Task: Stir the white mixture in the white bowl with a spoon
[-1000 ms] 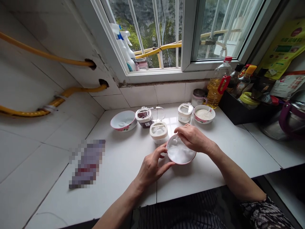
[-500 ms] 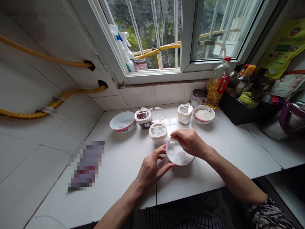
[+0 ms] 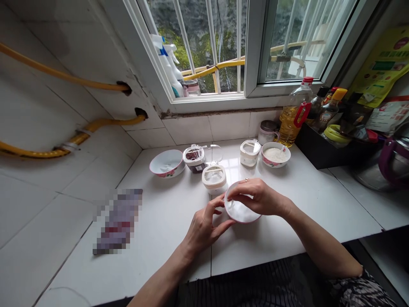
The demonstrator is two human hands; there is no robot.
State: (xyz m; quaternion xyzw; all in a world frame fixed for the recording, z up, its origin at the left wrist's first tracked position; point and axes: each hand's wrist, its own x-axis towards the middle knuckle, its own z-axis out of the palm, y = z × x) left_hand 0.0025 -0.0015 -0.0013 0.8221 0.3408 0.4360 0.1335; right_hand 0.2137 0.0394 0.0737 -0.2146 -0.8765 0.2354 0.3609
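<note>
A small pink-rimmed bowl [image 3: 243,221] holding white powder [image 3: 242,212] sits on the counter before me. My left hand [image 3: 206,224] curves around its left side, with thumb and fingers against the rim. Over the bowl, my right hand [image 3: 257,197] is closed in a pinch, fingertips low inside it. A pale piece at those fingertips looks like a white spoon, mostly hidden by the hand. Just behind the bowl stands a white-lidded jar [image 3: 214,179]. Left of that is an open-lidded jar [image 3: 194,158] with dark red contents.
A flowered bowl [image 3: 167,164] stands back left; another bowl [image 3: 275,155] with pale grains stands back right, near a lidded jar [image 3: 249,153] and an oil bottle [image 3: 292,115]. A black bottle box [image 3: 315,147] lines the right. A blurred dark patch [image 3: 118,221] lies left.
My right hand has shifted slightly, its fingertips now lower and further inside the bowl instead of at the far rim. My left hand keeps its place on the bowl.
</note>
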